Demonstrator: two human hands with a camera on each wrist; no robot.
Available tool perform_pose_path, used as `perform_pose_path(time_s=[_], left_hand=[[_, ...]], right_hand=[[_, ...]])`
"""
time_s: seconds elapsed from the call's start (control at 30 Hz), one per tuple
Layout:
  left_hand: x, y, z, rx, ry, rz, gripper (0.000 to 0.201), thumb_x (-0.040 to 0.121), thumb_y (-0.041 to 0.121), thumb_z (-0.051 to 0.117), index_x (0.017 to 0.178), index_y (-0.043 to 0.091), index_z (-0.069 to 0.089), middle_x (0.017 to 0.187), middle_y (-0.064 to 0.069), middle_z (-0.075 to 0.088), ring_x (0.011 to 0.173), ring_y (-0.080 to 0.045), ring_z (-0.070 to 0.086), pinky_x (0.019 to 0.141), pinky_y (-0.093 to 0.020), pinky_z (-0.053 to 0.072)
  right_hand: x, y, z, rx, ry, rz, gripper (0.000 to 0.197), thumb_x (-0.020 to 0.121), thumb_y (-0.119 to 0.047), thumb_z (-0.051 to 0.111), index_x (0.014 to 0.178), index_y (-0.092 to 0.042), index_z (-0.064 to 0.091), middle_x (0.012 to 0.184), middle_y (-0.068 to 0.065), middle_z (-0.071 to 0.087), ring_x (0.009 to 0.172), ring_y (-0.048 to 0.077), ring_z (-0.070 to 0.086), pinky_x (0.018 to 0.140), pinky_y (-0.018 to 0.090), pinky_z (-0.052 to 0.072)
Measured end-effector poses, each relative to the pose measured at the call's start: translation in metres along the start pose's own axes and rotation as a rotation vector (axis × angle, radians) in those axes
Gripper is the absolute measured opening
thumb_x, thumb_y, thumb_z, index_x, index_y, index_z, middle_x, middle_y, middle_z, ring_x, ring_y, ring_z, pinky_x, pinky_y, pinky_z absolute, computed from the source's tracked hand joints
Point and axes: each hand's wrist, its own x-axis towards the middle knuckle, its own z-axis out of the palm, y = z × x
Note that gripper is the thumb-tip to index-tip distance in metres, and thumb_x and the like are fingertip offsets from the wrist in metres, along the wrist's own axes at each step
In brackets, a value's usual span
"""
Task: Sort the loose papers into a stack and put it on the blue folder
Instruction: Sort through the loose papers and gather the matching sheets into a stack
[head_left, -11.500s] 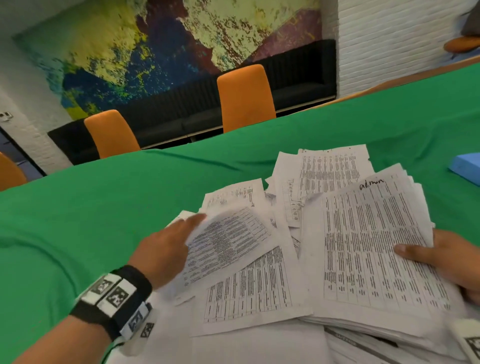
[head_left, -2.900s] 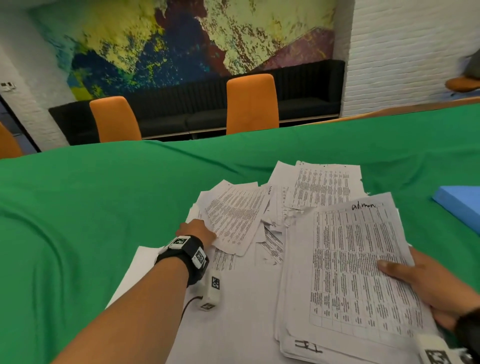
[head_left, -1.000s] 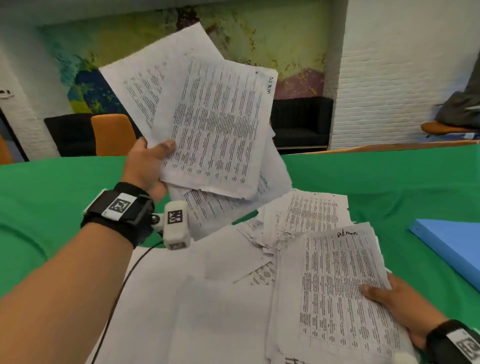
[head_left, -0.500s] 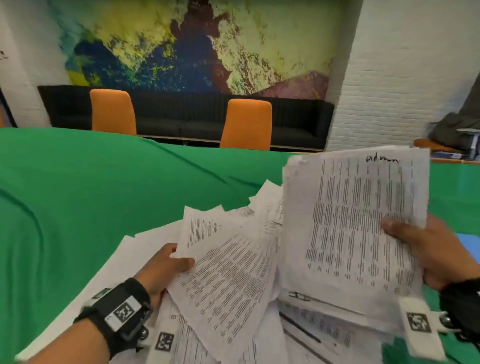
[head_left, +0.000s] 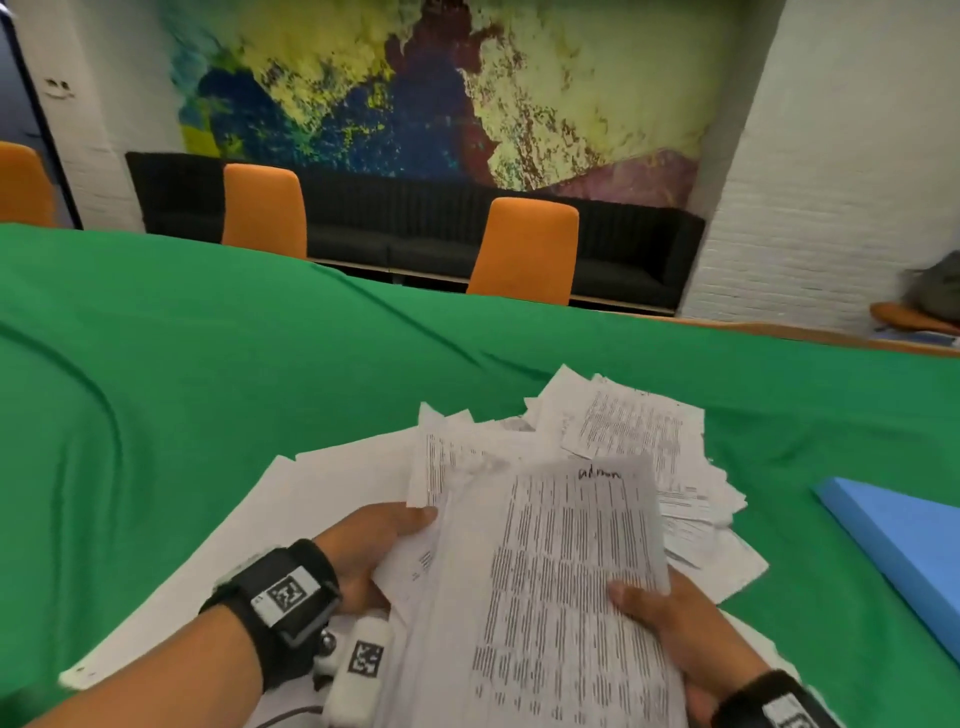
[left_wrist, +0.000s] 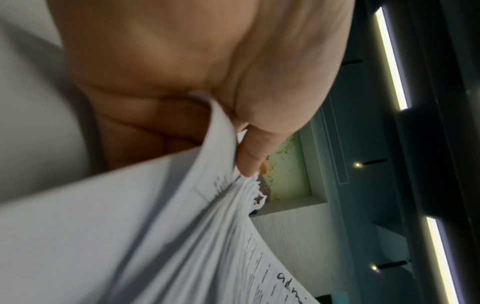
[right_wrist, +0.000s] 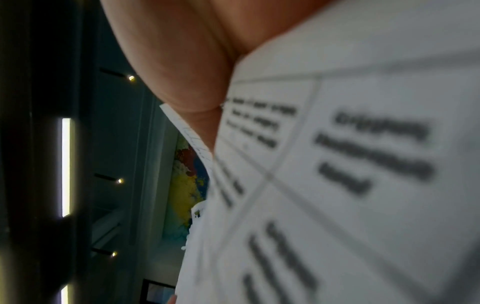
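Observation:
A thick stack of printed papers, its top sheet marked with handwriting, is held up off the table between both hands. My left hand grips its left edge, thumb on top; the left wrist view shows the thumb pinching the stack of papers at its fanned sheets. My right hand grips the lower right edge, thumb on the top sheet; close up, the printed stack fills the right wrist view. More loose papers lie spread on the green table beyond. The blue folder lies at the right.
The green cloth table stretches wide to the left and far side. Blank white sheets lie under my left forearm. Orange chairs stand behind the table's far edge, in front of a black sofa.
My left hand has brought its papers against the stack in my right hand. Both hands now hold one stack, lower and nearer to me than half a second ago.

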Motion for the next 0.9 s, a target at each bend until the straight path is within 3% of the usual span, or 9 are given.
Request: perform_pose_path(time_s=[0.13, 0.3, 0.4, 0.47, 0.57, 0.63, 0.7, 0.8, 0.9], left_hand=[[0.002, -0.003, -0.008, 0.055, -0.014, 0.06, 0.03, 0.103, 0.01, 0.048, 0.131, 0.008, 0.06, 0.119, -0.025, 0.072, 0.116, -0.048, 0.065, 0.105, -0.065, 0.045], [-0.004, -0.009, -0.018, 0.198, -0.166, 0.124, 0.059, 0.095, -0.017, 0.045, 0.137, 0.024, 0.054, 0.132, -0.019, 0.067, 0.121, -0.048, 0.062, 0.103, -0.068, 0.045], [-0.004, 0.0, -0.015, 0.168, -0.108, 0.091, 0.033, 0.1, 0.023, 0.059, 0.132, 0.013, 0.059, 0.127, -0.023, 0.069, 0.118, -0.048, 0.064, 0.103, -0.064, 0.047], [0.0, 0.009, -0.011, 0.213, 0.066, 0.086, 0.043, 0.1, 0.046, 0.055, 0.123, 0.011, 0.066, 0.114, -0.02, 0.075, 0.108, -0.043, 0.071, 0.098, -0.058, 0.053], [0.007, 0.015, 0.0, 0.417, 0.213, 0.18, 0.024, 0.104, 0.032, 0.055, 0.107, 0.013, 0.069, 0.096, -0.01, 0.079, 0.091, -0.033, 0.075, 0.093, -0.053, 0.058], [0.012, 0.012, 0.004, 0.494, 0.173, 0.232, 0.017, 0.101, 0.016, 0.056, 0.112, 0.016, 0.068, 0.104, -0.008, 0.078, 0.098, -0.032, 0.074, 0.094, -0.054, 0.058], [0.011, 0.01, 0.008, 0.473, 0.152, 0.271, 0.027, 0.096, 0.012, 0.057, 0.121, 0.017, 0.064, 0.111, -0.008, 0.076, 0.103, -0.034, 0.072, 0.096, -0.055, 0.056], [0.013, 0.003, 0.009, 0.283, 0.109, 0.294, 0.032, 0.097, 0.034, 0.063, 0.124, 0.017, 0.063, 0.111, -0.009, 0.077, 0.104, -0.033, 0.072, 0.097, -0.052, 0.055], [0.013, -0.001, 0.007, 0.022, 0.059, 0.118, 0.062, 0.09, 0.069, 0.052, 0.123, 0.019, 0.067, 0.114, -0.017, 0.076, 0.108, -0.038, 0.071, 0.097, -0.05, 0.055]], right_hand=[[0.005, -0.001, -0.006, 0.026, -0.006, 0.022, 0.031, 0.094, -0.001, 0.06, 0.125, -0.002, 0.057, 0.104, 0.031, 0.075, 0.087, 0.048, 0.075, 0.063, 0.048, 0.064], [0.004, -0.004, -0.024, 0.07, 0.0, 0.002, 0.036, 0.09, -0.002, 0.061, 0.126, -0.01, 0.058, 0.108, 0.032, 0.074, 0.085, 0.048, 0.075, 0.064, 0.053, 0.064], [0.006, -0.002, -0.027, 0.031, 0.006, -0.035, 0.036, 0.091, -0.002, 0.061, 0.127, -0.01, 0.058, 0.108, 0.031, 0.074, 0.089, 0.049, 0.074, 0.068, 0.055, 0.064], [0.01, -0.003, -0.027, 0.014, -0.015, -0.043, 0.042, 0.087, -0.005, 0.065, 0.128, -0.01, 0.057, 0.109, 0.031, 0.074, 0.093, 0.05, 0.073, 0.072, 0.058, 0.063], [0.016, -0.006, -0.025, 0.006, -0.058, -0.041, 0.044, 0.084, -0.006, 0.066, 0.128, -0.007, 0.057, 0.11, 0.032, 0.073, 0.092, 0.05, 0.073, 0.072, 0.058, 0.063], [0.022, -0.008, -0.023, -0.004, -0.073, -0.048, 0.044, 0.084, -0.006, 0.066, 0.128, -0.006, 0.057, 0.11, 0.032, 0.073, 0.093, 0.05, 0.073, 0.073, 0.057, 0.063], [0.027, -0.009, -0.022, -0.008, -0.073, -0.062, 0.042, 0.087, -0.004, 0.065, 0.128, -0.004, 0.058, 0.11, 0.03, 0.074, 0.094, 0.048, 0.074, 0.072, 0.055, 0.064], [0.036, -0.016, -0.02, -0.002, -0.045, -0.091, 0.037, 0.093, -0.003, 0.061, 0.13, -0.004, 0.058, 0.11, 0.027, 0.075, 0.095, 0.045, 0.075, 0.071, 0.051, 0.065], [0.045, -0.024, -0.016, 0.019, -0.027, -0.139, 0.035, 0.096, -0.002, 0.058, 0.13, -0.007, 0.059, 0.113, 0.024, 0.075, 0.098, 0.042, 0.075, 0.074, 0.05, 0.065]])
